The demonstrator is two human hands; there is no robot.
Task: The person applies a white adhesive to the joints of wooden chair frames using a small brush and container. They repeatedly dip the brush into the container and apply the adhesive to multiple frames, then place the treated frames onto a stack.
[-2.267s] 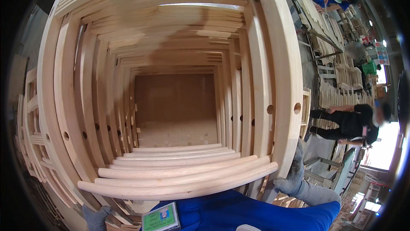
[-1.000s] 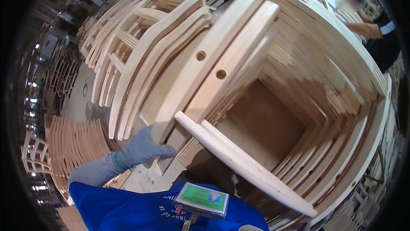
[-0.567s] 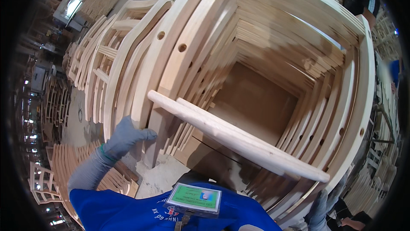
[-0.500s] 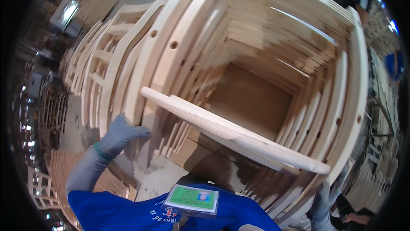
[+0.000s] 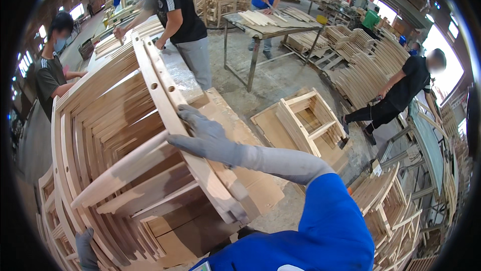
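Observation:
A stack of nested pale wooden chair frames [image 5: 107,115] fills the left half, its posts drilled with round holes. Across the near side of the top frame runs a rounded rung [image 5: 123,168]. My right hand [image 5: 205,133], in a grey glove, is closed around the right post [image 5: 168,93] beside that rung, thumb on the inner side. At the lower left, my gloved left hand [image 5: 86,250] has its fingers curled over the outer edge of the left post [image 5: 62,145]; much of this hand is cut off or hidden.
Cardboard [image 5: 250,170] lies beside the stack. A smaller wooden frame [image 5: 308,120] stands on the floor to the right. Co-workers stand at the far left, behind the stack and at right. Beyond is a worktable [image 5: 260,30] with wood strips; more chair parts [image 5: 391,206] are stacked at lower right.
The view has swung right, putting the stack on the left and showing the workshop floor. My right hand has come from low beside the frame up onto its right post.

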